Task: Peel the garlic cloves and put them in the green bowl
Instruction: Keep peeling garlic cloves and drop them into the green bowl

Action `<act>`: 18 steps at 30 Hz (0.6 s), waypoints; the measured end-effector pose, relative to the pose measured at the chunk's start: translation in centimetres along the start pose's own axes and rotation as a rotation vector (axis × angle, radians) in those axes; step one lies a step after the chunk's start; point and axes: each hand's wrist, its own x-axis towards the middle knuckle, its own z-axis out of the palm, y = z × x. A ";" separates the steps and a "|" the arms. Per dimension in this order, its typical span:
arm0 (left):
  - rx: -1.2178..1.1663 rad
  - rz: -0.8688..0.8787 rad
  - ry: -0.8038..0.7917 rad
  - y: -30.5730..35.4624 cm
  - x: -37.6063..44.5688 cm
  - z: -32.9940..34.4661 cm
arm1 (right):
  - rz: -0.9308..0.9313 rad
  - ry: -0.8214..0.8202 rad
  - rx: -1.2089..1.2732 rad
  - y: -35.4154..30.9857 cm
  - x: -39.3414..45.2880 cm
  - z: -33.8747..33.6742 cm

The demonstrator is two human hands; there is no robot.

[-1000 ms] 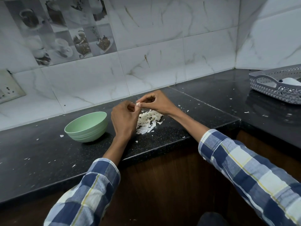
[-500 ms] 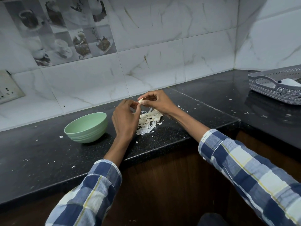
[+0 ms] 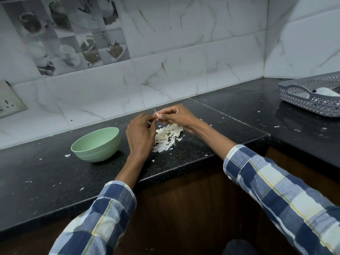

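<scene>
Over the last second the 2 hands have lifted slightly and a thin strip of papery skin now stands up from the garlic clove, where before only a pale spot showed between the fingertips. That suggests the peel is coming away and this clove is partly stripped, not yet ready for the bowl.

The left hand has its fingers curled in and pinches the clove from the left; the right hand pinches at the same spot from the right, thumb and forefinger closed on the skin. The clove sits between the 2 sets of fingertips, held above the black desk and over the far edge of the heap of peelings, which has not moved.

The green bowl stands on the desk just left of the left hand, apart from it; its inside is hidden from this angle, so how many cloves it holds cannot be told. A grey perforated basket sits well apart at the right.
</scene>
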 end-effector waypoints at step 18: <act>0.024 -0.090 0.038 -0.3 -0.1 0.8 | 0.064 -0.022 0.004 0.2 0.4 0.2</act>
